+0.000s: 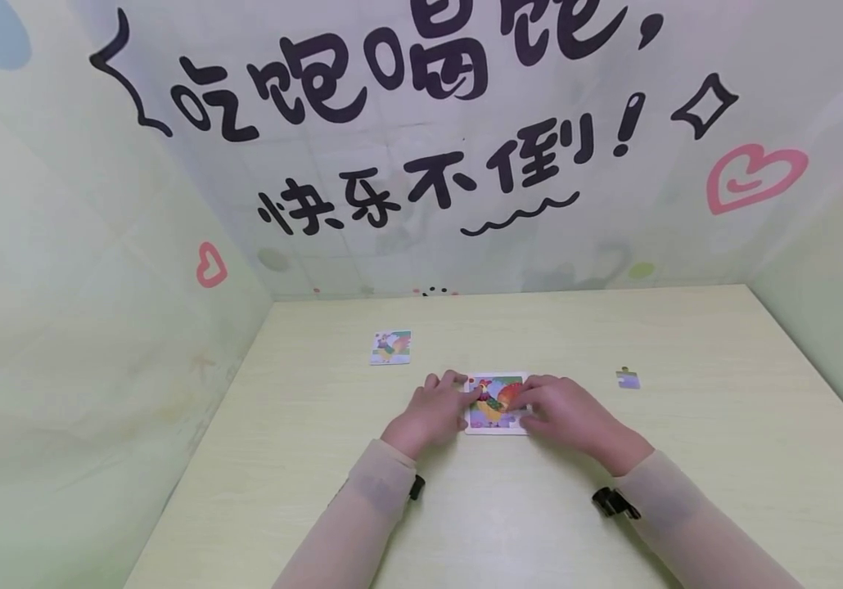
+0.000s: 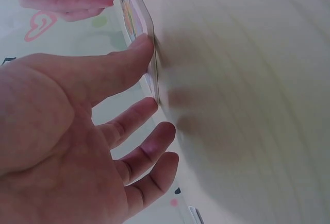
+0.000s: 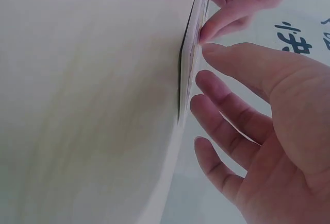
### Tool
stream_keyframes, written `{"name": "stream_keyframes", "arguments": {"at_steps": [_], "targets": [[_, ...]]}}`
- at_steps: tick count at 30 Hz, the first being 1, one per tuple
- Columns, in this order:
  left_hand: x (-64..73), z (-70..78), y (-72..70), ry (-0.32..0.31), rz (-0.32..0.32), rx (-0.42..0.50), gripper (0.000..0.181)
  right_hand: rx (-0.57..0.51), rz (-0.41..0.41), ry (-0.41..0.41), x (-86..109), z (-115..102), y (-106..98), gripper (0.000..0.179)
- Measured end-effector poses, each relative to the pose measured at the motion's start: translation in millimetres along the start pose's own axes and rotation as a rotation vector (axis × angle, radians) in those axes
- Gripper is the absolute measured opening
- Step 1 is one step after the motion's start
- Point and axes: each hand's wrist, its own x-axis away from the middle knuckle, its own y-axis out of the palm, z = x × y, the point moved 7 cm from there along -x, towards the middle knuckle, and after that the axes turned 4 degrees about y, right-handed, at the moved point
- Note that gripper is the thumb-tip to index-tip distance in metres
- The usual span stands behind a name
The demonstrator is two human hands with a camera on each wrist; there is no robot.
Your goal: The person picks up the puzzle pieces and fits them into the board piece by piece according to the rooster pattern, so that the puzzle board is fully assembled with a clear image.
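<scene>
A small rooster jigsaw in a white-bordered frame lies flat on the table between both hands. From its left side my left hand rests on it, thumb across the picture and the other fingers spread loosely by the left edge. My right hand reaches over the right side, its fingertips on the picture near the rooster's tail and its thumb by the lower right corner. In the right wrist view, the right-hand fingers are lightly bent beside the board, with no loose piece visible between them. Part of the picture's right side is hidden under that hand.
A card with a matching, paler rooster picture lies at the back left of the table. One loose jigsaw piece sits to the right of the right hand. Printed cloth walls enclose the table's back and sides.
</scene>
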Motion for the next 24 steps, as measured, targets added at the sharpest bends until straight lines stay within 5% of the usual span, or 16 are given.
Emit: {"name": "stream_keyframes", "arguments": {"at_steps": [24], "targets": [[0.8,1.3,1.1,-0.003,0.013,0.002,0.061,-0.012,0.027,0.189,16.3,40,-36,0.021]]}}
